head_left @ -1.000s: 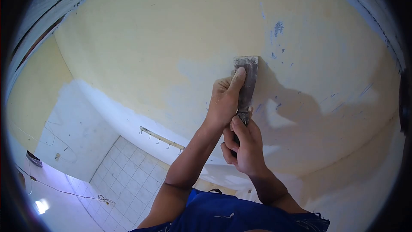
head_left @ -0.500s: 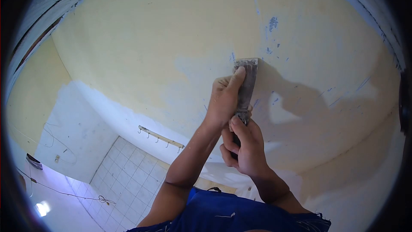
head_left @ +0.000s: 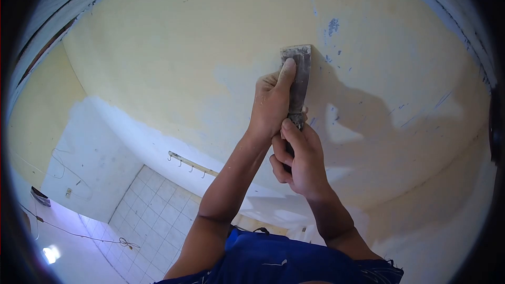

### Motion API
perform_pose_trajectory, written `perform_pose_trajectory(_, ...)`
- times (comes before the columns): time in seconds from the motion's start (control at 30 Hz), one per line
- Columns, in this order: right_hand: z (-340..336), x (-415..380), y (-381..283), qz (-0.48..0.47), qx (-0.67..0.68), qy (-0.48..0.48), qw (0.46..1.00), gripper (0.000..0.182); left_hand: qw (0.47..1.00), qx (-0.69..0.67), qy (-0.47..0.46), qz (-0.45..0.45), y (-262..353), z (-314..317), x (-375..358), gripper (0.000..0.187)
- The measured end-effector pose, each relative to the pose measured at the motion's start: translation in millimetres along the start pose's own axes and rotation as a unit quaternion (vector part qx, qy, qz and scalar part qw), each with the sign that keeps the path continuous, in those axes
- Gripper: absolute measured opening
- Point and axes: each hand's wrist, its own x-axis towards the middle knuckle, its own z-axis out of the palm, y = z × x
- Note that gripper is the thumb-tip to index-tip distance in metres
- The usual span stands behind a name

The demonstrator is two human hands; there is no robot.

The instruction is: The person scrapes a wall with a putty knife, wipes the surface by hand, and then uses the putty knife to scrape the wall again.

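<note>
A putty knife (head_left: 300, 84) with a dusty, stained metal blade points up against the cream-coloured wall (head_left: 173, 26). My left hand (head_left: 272, 100) is closed about the blade, its thumb pressed along the face just below the broad edge. Lower down, my right hand (head_left: 302, 158) wraps round the dark handle, thumb near the neck; much of the handle is hidden by its fingers. The blade's top edge appears to touch the wall, left of scattered blue patches (head_left: 333, 27) where the paint is scraped away.
On the lower left, a hook rail (head_left: 193, 165) is fixed to the wall above white tiles (head_left: 150, 200). A cord (head_left: 87, 237) hangs near a bright light (head_left: 51, 254). Shadows of my arms fall on the wall at right.
Both hands and the putty knife have moved upward along the wall and slightly left. The grip on blade and handle stays the same.
</note>
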Motion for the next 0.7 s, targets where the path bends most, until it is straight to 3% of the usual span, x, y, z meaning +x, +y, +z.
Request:
perform_pose_trajectory(0.07, 0.3, -3.7, 15.2, 0.000, 0.003, 0.008, 1.000, 0.027, 0.998, 0.059, -0.001, 0.001, -8.6, -7.4, -3.3, 0.045)
perform_pose_trajectory(0.13, 0.9, -13.5, 35.9, -0.012, 0.028, 0.087, 0.996, 0.026, 0.996, 0.078, -0.002, -0.039, -28.0, -15.0, -12.1, 0.046)
perform_pose_trajectory(0.27, -7.7, -17.7, 29.3, 0.011, 0.028, 0.016, 0.999, 0.026, 0.998, 0.032, -0.026, -0.038, -35.3, -17.0, -10.4, 0.047)
perform_pose_trajectory(0.4, 0.3, -7.9, 19.6, -0.001, 0.015, 0.011, 1.000, 0.026, 0.998, 0.018, -0.010, -0.056, -8.4, -7.1, -8.2, 0.047)
perform_pose_trajectory(0.57, -11.0, -16.1, 35.7, 0.004, 0.018, 0.044, 0.999, 0.026, 0.999, 0.046, -0.021, -0.012, -45.1, -18.0, -8.5, 0.044)
perform_pose_trajectory(0.7, -2.1, -3.1, 14.5, -0.001, 0.013, 0.028, 1.000, 0.025, 0.999, 0.041, -0.008, -0.015, -8.8, -4.4, -3.2, 0.045)
